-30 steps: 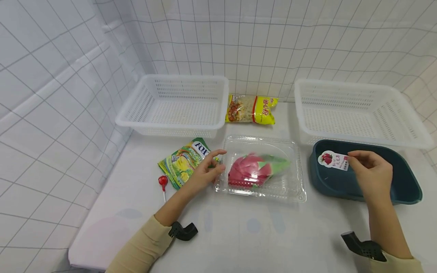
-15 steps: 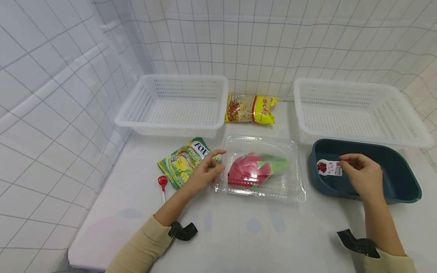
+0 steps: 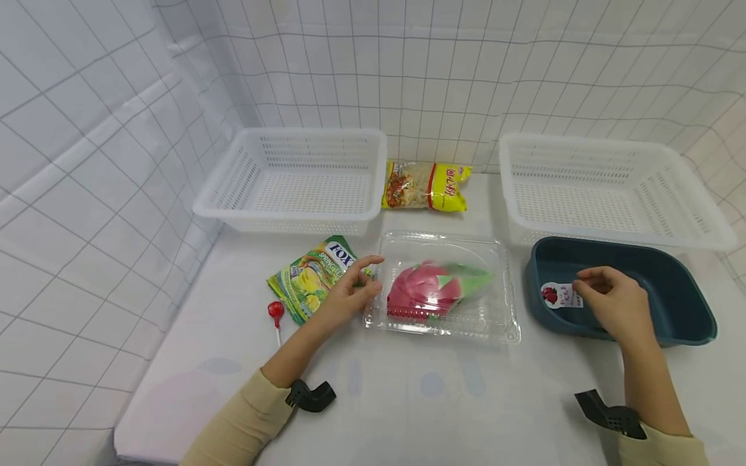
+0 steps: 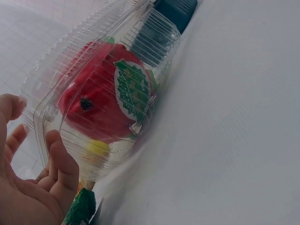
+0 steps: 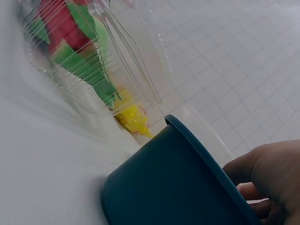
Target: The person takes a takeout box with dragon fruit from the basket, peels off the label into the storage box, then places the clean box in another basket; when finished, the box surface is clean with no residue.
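A clear plastic clamshell box (image 3: pixel 501 317) holds a pink and green dragon fruit (image 3: pixel 425 288). My left hand (image 3: pixel 346 294) is at the box's left edge, its bent fingers spread apart and fingertips touching or almost touching the rim. In the left wrist view, a green leaf-patterned patch shows on the fruit's side. My right hand (image 3: pixel 618 301) reaches into the dark teal tub (image 3: pixel 688 304). Its thumb and fingertips pinch the right end of a white label (image 3: pixel 561 295) with a red fruit picture, low in the tub. The tub's wall hides the label in the right wrist view.
White baskets stand at the back left (image 3: pixel 291 220) and back right (image 3: pixel 618 233), with a yellow food bag (image 3: pixel 425 186) between them. A green FOX'S candy bag (image 3: pixel 315 278) and a red lollipop (image 3: pixel 276 312) lie left of the box.
My right hand has moved a little left and down with the label, which now sits lower in the tub. My left hand and the clamshell box have stayed in place.
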Motion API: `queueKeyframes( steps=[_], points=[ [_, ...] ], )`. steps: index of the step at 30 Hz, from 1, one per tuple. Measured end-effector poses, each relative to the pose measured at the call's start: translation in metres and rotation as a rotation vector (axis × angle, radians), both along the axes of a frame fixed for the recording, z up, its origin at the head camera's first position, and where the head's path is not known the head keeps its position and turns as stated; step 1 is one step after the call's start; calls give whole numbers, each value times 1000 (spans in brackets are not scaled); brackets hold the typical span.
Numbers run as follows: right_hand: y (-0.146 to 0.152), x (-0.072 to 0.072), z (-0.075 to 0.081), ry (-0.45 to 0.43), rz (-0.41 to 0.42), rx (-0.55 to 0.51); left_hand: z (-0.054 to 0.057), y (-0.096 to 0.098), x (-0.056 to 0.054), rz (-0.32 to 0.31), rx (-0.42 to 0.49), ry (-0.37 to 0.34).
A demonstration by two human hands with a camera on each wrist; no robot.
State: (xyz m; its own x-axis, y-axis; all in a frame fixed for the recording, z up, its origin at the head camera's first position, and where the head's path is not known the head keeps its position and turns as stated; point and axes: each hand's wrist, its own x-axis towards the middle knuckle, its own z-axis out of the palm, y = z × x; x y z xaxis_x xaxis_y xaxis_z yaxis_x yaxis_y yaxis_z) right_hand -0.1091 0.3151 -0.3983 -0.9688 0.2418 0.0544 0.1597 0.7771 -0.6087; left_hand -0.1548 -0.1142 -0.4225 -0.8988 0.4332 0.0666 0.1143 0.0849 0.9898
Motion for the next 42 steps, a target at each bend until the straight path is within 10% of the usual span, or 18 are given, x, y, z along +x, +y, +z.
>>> queueKeyframes(
  steps=[25,42],
  points=[
    [7,2,-1,-85,66,34,-1,0,0,-5,-7,-8],
    [13,-4,13,-21,-71,43,-1,3,-1,34,-41,36]
  ],
)
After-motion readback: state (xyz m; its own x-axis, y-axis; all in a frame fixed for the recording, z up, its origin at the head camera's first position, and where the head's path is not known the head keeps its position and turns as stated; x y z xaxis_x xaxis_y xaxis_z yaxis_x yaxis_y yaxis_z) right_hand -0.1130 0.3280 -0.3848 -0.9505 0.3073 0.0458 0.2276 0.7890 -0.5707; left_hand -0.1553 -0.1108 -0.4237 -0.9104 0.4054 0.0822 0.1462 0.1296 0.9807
